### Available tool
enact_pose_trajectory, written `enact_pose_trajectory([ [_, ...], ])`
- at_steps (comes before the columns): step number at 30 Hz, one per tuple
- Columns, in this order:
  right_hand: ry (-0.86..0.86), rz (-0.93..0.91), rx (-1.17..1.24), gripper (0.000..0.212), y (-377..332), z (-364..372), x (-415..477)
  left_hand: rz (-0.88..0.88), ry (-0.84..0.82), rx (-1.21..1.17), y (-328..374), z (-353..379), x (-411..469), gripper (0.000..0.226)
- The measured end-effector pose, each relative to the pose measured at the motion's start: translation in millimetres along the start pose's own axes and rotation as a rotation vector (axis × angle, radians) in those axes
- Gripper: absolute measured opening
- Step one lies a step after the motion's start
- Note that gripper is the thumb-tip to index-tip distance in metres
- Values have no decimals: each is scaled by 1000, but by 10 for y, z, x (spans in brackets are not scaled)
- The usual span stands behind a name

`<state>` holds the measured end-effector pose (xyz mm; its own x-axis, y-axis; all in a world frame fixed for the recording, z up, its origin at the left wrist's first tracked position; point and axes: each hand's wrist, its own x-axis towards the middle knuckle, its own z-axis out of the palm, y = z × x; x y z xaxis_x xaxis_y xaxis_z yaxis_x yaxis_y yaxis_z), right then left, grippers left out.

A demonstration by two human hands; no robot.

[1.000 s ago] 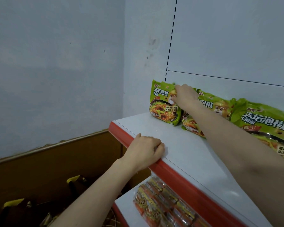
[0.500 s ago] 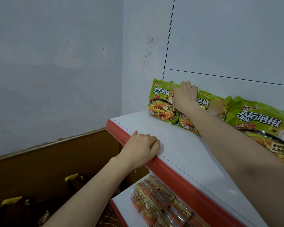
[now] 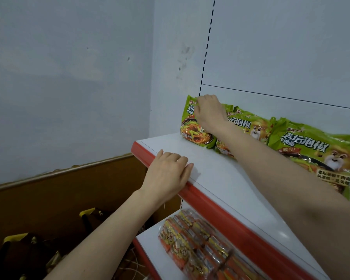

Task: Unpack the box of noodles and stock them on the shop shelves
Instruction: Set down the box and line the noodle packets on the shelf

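**Far left, low:** dark bags with yellow trim (image 3: 18, 245), on the floor by the brown wooden wall panel (image 3: 59, 195). They are no part of your job. (The noodle box itself is not in view.)

**Left hand** (image 3: 168, 174): it grasps nothing. The fingers lie relaxed on the white top shelf board (image 3: 220, 174) and the palm rests over the shelf's red front lip (image 3: 220, 211).

**Leftmost green plastic noodle pack** (image 3: 190, 126): it stands on its lower edge at the back of the top shelf, at the left end. Its top seam points up and it leans on the white back panel (image 3: 271, 57).

**Right hand** (image 3: 209, 114): it reaches in from the right, with the fingers curled and pinching that pack's top seam. The pack hangs just below and left of your knuckles. This is the nearer hand, since the left one is well apart at the front lip.

**Second green noodle pack** (image 3: 249, 126): it touches the first on its right side and is partly hidden by your forearm.

**Third green noodle pack** (image 3: 315, 150): it sits further right and also leans back.

**Likely limits:** a shift to the right is blocked by the second pack, and a shift to the left brings the pack close to the shelf end.

**Lower shelf:** orange-and-yellow wrapped packs (image 3: 200, 245), lying flat.
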<state>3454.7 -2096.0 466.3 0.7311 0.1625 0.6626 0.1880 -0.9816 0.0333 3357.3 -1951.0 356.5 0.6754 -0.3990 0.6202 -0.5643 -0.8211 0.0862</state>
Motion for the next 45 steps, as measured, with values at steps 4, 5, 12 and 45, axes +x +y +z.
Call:
enact_pose_trajectory([
  [4,11,-57,149,31,-495,-146,-104,-15,49,45,-74,-228,-301,48],
  [5,2,-73,188,31,-639,-170,-149,-22,59,49,-110,-294,-412,46],
  [12,-70,-153,437,28,-1779,-178,-986,-161,28,82,-384,-721,-1651,45],
  [45,-1174,259,266,29,-1803,4437,-7640,-492,-1295,-33,-253,3859,-7388,42],
])
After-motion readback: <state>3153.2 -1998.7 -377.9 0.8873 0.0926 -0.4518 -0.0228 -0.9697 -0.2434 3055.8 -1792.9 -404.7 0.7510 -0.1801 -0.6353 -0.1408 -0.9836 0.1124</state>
